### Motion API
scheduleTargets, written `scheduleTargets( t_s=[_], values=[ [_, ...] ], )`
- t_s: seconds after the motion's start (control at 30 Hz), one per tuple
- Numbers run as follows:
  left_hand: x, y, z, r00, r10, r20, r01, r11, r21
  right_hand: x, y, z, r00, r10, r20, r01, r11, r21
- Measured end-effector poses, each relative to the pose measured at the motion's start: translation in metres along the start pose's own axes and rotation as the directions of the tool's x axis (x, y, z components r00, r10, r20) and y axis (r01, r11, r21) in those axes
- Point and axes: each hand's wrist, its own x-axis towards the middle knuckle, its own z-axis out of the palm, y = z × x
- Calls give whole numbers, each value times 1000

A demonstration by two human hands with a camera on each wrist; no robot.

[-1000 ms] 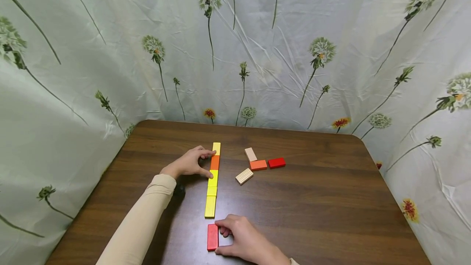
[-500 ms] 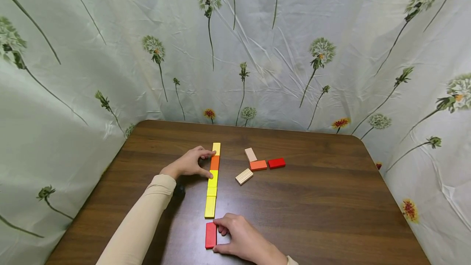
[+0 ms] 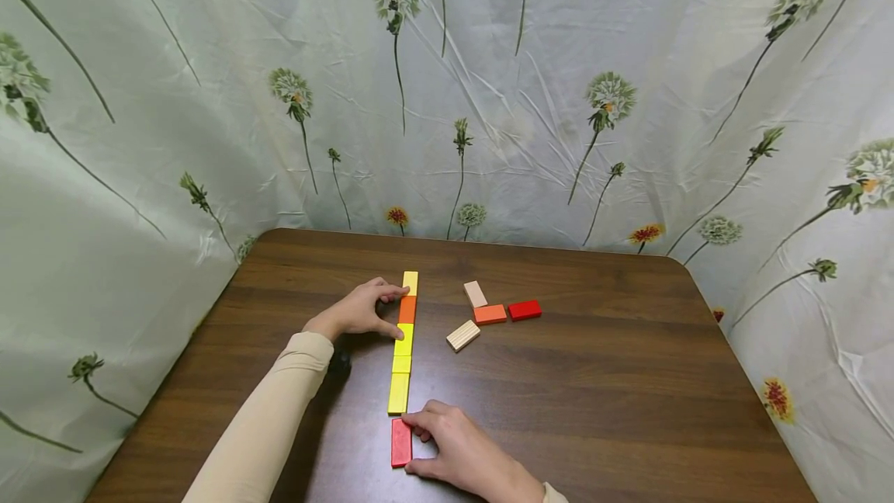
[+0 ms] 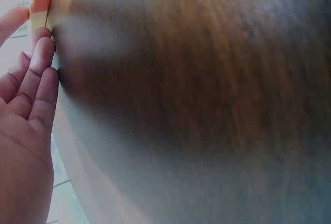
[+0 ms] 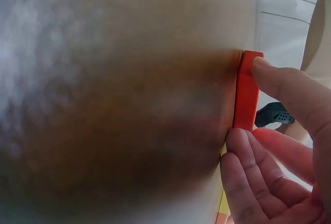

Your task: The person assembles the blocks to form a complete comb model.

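Note:
A straight row of flat blocks runs down the table: a yellow block point(image 3: 410, 281) at the far end, an orange block point(image 3: 408, 309), then several yellow ones down to the near yellow block point(image 3: 398, 394). My left hand point(image 3: 358, 307) touches the row's left side, thumb on a yellow block and index finger up by the far yellow one. Below the near end, my right hand point(image 3: 457, 447) pinches a red block point(image 3: 401, 443) between thumb and index finger at its two ends. In the right wrist view the red block point(image 5: 248, 94) lies between thumb and fingers, close to the row's end.
Right of the row lie a pale wooden block point(image 3: 476, 294), a striped wooden block point(image 3: 464, 336), an orange-red block point(image 3: 490, 314) and a red block point(image 3: 525, 310). The brown table point(image 3: 594, 394) meets a flowered curtain point(image 3: 517, 99) behind.
My right hand has shifted the red block slightly left and away from me, up close to the row's near end. The left hand has stayed put.

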Motion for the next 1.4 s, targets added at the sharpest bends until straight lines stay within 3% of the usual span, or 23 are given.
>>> scheduleTargets(
  t_s=[0.63,0.9,1.4],
  values=[
    [-2,2,1,1000,-29,1,29,999,-23,4,-3,0,999,-25,-34,24,999,-39],
    [-2,2,1,1000,-23,0,23,999,-22,7,-5,3,1000,-18,-7,18,997,-78],
    [-2,4,0,1000,4,-23,-5,1000,-20,9,-8,3,996,-73,-58,65,990,-128]
  ],
)
